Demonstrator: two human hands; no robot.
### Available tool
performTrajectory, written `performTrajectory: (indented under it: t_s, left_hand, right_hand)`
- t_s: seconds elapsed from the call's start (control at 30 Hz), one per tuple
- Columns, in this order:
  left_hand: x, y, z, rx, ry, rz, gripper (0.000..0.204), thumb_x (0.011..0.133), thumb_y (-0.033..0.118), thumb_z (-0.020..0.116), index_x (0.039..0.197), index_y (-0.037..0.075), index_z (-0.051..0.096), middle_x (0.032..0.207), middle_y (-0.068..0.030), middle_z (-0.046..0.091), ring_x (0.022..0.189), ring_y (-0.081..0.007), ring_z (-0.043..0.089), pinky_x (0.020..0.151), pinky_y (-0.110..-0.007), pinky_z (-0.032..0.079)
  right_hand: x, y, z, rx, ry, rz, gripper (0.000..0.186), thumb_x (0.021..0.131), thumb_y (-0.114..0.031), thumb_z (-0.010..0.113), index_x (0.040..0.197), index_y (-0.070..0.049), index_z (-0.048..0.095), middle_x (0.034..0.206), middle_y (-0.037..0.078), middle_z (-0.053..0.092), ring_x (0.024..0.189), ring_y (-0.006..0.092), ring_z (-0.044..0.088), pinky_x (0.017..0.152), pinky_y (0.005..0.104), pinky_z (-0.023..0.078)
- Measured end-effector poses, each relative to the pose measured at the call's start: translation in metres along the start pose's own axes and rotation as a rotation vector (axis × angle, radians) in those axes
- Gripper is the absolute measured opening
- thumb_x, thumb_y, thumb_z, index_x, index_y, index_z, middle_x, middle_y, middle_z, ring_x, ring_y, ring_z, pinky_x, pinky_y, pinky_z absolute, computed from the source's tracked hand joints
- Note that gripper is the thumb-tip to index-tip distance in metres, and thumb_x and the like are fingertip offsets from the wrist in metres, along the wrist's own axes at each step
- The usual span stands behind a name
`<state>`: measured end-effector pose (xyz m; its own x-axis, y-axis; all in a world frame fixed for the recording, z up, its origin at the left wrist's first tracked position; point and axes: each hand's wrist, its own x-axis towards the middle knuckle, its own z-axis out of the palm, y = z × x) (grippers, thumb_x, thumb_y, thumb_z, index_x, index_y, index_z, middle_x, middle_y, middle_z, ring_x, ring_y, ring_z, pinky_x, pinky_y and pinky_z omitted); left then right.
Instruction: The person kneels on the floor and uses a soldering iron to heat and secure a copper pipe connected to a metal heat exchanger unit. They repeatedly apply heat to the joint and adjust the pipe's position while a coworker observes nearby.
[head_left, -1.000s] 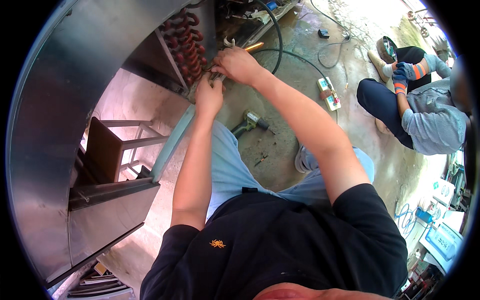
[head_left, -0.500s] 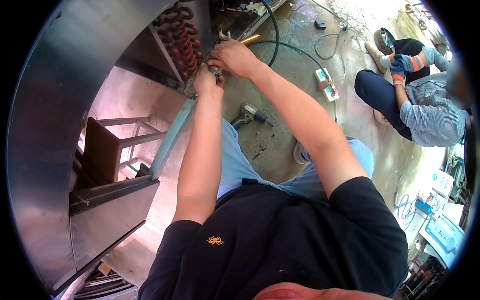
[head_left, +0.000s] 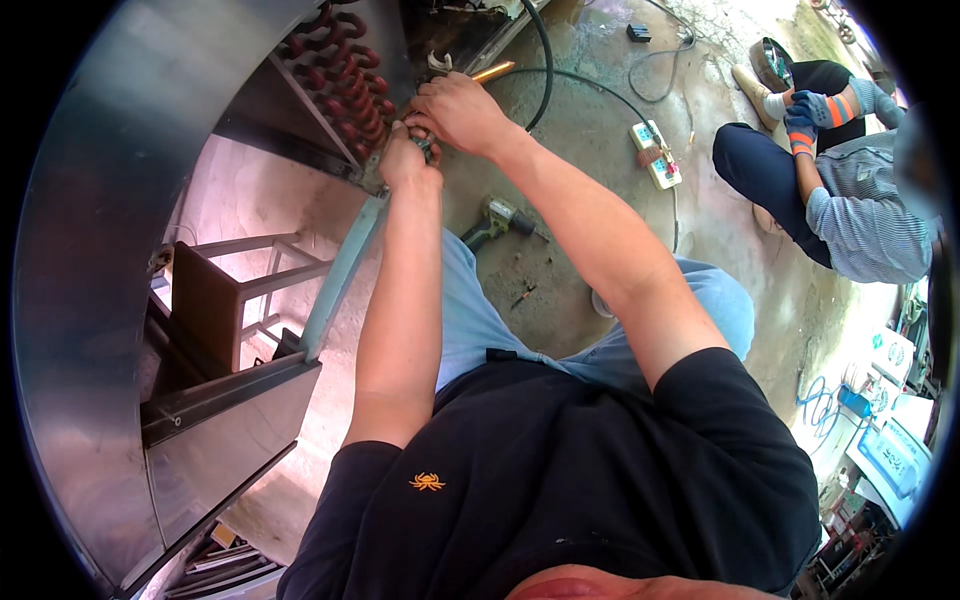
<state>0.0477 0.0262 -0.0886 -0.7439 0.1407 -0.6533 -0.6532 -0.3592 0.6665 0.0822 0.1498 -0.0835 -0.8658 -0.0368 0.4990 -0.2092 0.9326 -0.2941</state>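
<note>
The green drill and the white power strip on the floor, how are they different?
The drill is green and dark, while the power strip is mostly white. The drill has a handle and a thin bit; the power strip is a long bar. The drill lies left of the person's right forearm, the power strip right of it. Both lie on the floor.

I saw smooth, glossy metal on the cabinet (head_left: 85, 290). The coil (head_left: 345, 85) looked like satin metal, the floor (head_left: 545, 310) rough, matt concrete.
</note>
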Motion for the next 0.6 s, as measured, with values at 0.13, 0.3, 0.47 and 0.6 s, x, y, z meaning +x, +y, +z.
performTrajectory:
  t_s: [0.13, 0.3, 0.47, 0.6]
  left_hand:
    - [0.001, -0.001, 0.0, 0.007, -0.024, 0.022, 0.032, 0.11, 0.033, 0.047, 0.087, 0.016, 0.06, 0.074, 0.0046, 0.054, 0.07, -0.0101, 0.052, 0.063, -0.03, 0.041]
    - [0.004, -0.002, 0.002, 0.064, -0.015, 0.028, 0.03, 0.111, 0.032, 0.045, 0.091, 0.015, 0.061, 0.074, 0.004, 0.054, 0.07, -0.0099, 0.051, 0.061, -0.029, 0.041]
    - [-0.004, 0.008, 0.002, 0.122, -0.097, -0.031, 0.025, 0.11, 0.033, 0.05, 0.095, 0.017, 0.062, 0.072, 0.0047, 0.057, 0.066, -0.0093, 0.052, 0.06, -0.026, 0.043]
    - [-0.017, 0.034, -0.01, 1.126, -0.391, 0.335, 0.02, 0.107, 0.028, 0.055, 0.099, 0.012, 0.064, 0.074, -0.0004, 0.06, 0.07, -0.0144, 0.061, 0.06, -0.031, 0.047]
  right_hand:
    - [-0.001, -0.002, 0.001, -0.001, 0.004, 0.029, 0.024, 0.091, -0.034, 0.064, 0.089, -0.012, 0.074, 0.086, 0.004, 0.069, 0.091, 0.0248, 0.068, 0.084, 0.0393, 0.048]
    - [-0.001, 0.0, -0.002, 0.031, 0.014, 0.049, 0.023, 0.091, -0.034, 0.066, 0.09, -0.012, 0.073, 0.088, 0.004, 0.069, 0.094, 0.0245, 0.068, 0.085, 0.0402, 0.048]
    - [-0.003, 0.008, -0.002, 0.053, 0.005, 0.038, 0.024, 0.092, -0.033, 0.067, 0.095, -0.01, 0.072, 0.089, 0.006, 0.067, 0.094, 0.027, 0.066, 0.086, 0.0406, 0.048]
    - [-0.002, 0.01, -0.006, 0.023, 0.039, 0.002, 0.019, 0.091, -0.028, 0.068, 0.093, -0.01, 0.072, 0.089, 0.006, 0.066, 0.094, 0.028, 0.064, 0.085, 0.04, 0.048]
